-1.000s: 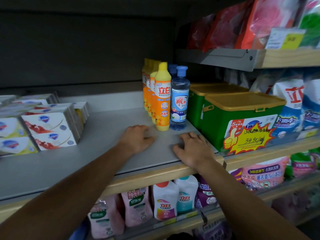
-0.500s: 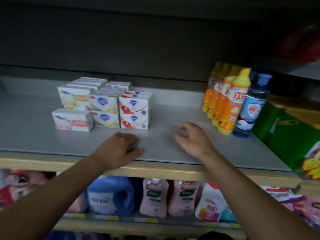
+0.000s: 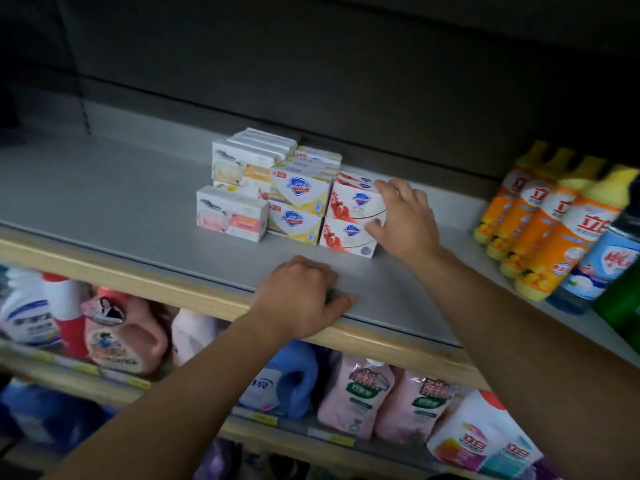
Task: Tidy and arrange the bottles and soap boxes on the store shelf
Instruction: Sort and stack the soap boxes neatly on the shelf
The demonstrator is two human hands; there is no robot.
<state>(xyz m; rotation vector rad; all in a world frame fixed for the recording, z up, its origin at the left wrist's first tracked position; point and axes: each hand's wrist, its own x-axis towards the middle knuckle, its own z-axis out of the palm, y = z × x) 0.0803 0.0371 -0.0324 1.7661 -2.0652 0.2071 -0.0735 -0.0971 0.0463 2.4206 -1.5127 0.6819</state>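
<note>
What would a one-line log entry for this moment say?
right hand grips top red soap box | left hand rests on shelf edge | orange bottles untouched

A grey shelf board point(image 3: 104, 192) with a pale wooden front edge point(image 3: 145, 277) runs across the middle, and behind it, from nine to three o'clock, stands a dark back panel point(image 3: 346, 74) that takes very little light (the upper part is nearly black). Below, toward six o'clock, a lower shelf point(image 3: 311, 433) with small yellow price tags on its lip carries pink refill pouches point(image 3: 356, 396), a blue jug point(image 3: 291, 382) and what seem to be white detergent bottles, blurred at the edges.
</note>
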